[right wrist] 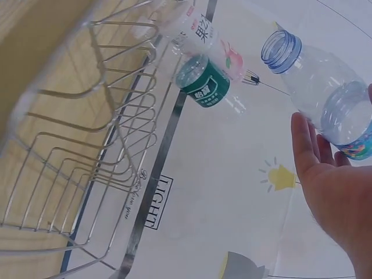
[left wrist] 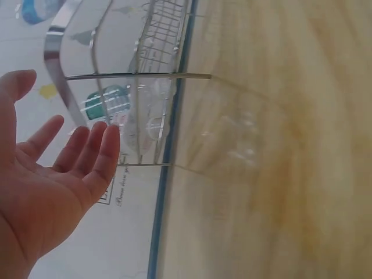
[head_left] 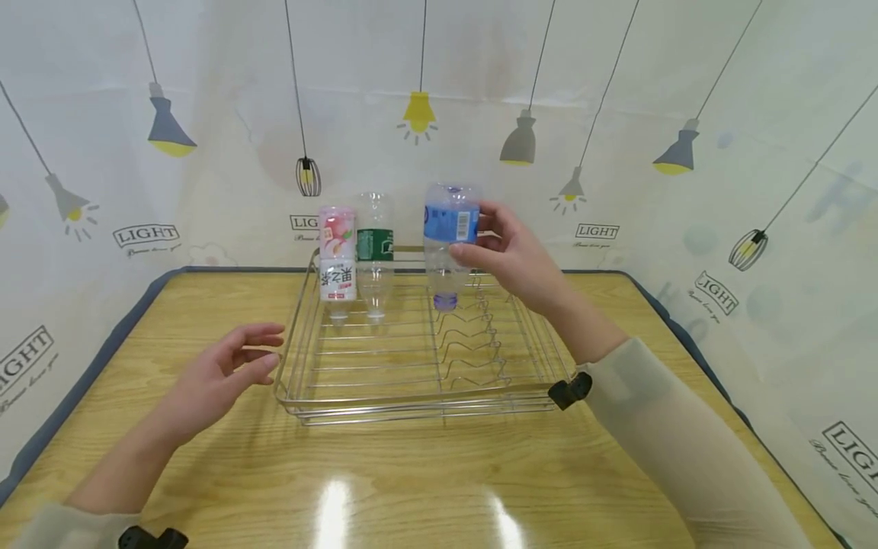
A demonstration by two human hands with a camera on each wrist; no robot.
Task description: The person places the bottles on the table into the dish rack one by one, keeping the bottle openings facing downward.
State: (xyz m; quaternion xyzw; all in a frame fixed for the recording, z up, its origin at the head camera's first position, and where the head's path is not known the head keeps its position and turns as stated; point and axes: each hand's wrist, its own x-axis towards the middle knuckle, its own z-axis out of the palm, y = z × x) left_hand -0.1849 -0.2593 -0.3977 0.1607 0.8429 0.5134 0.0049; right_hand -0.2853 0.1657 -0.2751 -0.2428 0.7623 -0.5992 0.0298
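My right hand [head_left: 511, 255] grips a clear plastic bottle with a blue label [head_left: 450, 221] between thumb and fingers. The bottle is upside down, and its uncapped mouth has a blue neck ring in the right wrist view. It is over the wire dish rack [head_left: 370, 402]. Towards the rack's left side, a pink-and-white labelled bottle [head_left: 338, 252] and a clear bottle with a green label [head_left: 374, 278] stand neck down, side by side. By the rack's left front corner is my left hand [head_left: 216, 377], its fingers loosely extended and holding nothing.
The rack stands on a wood-grain table [head_left: 384, 473]. Wavy wire dividers [head_left: 473, 347] run along its right part. Behind the table hangs a pale cloth [head_left: 466, 61] printed with lamps, and a dark blue band [head_left: 226, 269] follows the table's edge.
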